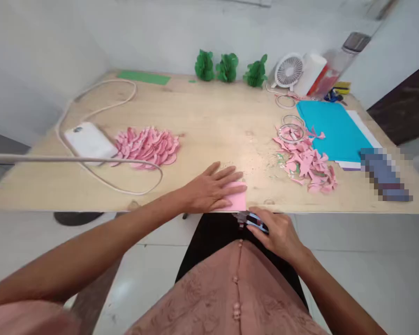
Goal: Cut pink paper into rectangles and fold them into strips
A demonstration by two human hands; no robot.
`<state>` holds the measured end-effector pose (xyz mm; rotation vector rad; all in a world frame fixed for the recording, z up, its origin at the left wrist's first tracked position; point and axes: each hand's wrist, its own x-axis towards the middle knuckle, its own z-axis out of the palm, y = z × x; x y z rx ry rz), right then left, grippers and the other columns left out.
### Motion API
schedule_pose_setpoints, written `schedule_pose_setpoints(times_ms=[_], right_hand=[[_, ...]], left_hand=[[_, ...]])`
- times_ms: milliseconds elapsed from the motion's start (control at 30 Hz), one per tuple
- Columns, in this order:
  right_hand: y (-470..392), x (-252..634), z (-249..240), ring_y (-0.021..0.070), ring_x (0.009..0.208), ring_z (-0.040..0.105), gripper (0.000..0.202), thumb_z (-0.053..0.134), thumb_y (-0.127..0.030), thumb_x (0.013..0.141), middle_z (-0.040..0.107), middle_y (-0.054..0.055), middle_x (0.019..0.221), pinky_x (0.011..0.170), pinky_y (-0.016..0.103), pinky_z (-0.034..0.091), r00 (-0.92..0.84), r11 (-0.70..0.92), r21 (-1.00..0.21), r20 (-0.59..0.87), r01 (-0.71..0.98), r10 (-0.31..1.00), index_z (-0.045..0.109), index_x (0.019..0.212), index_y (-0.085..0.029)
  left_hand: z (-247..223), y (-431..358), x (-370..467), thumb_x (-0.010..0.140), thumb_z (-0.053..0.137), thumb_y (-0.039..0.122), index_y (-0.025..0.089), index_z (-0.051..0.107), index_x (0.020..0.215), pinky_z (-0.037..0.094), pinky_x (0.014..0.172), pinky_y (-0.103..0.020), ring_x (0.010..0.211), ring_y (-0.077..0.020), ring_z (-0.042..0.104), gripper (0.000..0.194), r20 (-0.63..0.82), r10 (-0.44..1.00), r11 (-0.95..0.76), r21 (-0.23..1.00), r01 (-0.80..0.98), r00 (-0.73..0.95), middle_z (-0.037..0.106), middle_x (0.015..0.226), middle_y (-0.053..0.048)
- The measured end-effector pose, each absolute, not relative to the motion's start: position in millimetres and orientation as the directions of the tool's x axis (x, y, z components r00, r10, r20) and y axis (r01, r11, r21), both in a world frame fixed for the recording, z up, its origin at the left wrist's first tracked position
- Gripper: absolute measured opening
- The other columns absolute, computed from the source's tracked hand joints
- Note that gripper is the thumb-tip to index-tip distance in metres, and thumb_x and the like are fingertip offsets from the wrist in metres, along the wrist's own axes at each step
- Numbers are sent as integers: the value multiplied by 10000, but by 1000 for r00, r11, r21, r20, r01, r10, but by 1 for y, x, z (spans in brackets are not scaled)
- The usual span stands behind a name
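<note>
My left hand (212, 188) lies flat with its fingers spread, pressing a small pink sheet of paper (238, 201) to the table's front edge. The hand covers part of the sheet. My right hand (277, 232) is closed around a light blue hand tool with a metal head (254, 220), just below the table edge. The tool's head is close to the paper's near right corner; whether they touch I cannot tell. Left of my hands lies a pile of scalloped pink paper pieces (150, 148). Curled pink scraps (310, 163) are heaped on the right.
Three green paper bushes (226, 67) stand at the back beside a small white fan (289, 70). A blue folder (335, 130) lies right, near a clear bottle (335, 70). On the left, a white cable (118, 188) loops past a white phone-like object (91, 142). Rings (291, 132) rest among the scraps.
</note>
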<state>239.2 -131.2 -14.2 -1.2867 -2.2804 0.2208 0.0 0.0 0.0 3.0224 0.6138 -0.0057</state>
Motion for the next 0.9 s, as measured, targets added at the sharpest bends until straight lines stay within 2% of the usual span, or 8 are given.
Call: schedule_pose_setpoints(times_ms=[200, 500, 733, 900], right_hand=[[-126, 236, -12, 169, 710, 679, 214, 539, -298, 930, 713, 50, 870, 662, 266, 492, -463, 566, -368, 334, 738, 821, 558, 1101, -170], [-122, 243, -9, 146, 639, 633, 186, 531, -307, 939, 691, 25, 782, 612, 258, 455, -534, 619, -364, 313, 696, 785, 570, 1063, -173], [-122, 238, -10, 152, 714, 657, 182, 527, -294, 944, 705, 45, 866, 659, 259, 465, -536, 627, -369, 326, 686, 779, 568, 1071, -170], [-121, 234, -9, 143, 629, 621, 186, 510, -307, 950, 674, 21, 754, 588, 259, 429, -528, 619, -332, 328, 712, 783, 582, 1049, -167]], left_hand=[[1, -1, -2, 977, 280, 483, 334, 292, 1460, 30, 1167, -521, 1462, -240, 122, 505, 14, 382, -924, 45, 381, 924, 215, 1573, 0], [1, 0, -1, 982, 256, 473, 315, 289, 1461, 72, 1165, -507, 1453, -234, 167, 505, -1, 372, -926, 61, 371, 928, 219, 1573, -9], [0, -1, -1, 981, 258, 475, 318, 296, 1458, 63, 1169, -502, 1454, -227, 159, 503, 4, 379, -923, 67, 378, 925, 224, 1572, 0], [3, -2, -1, 980, 266, 474, 322, 306, 1453, 71, 1172, -484, 1452, -220, 169, 499, -9, 387, -920, 60, 387, 922, 238, 1567, 12]])
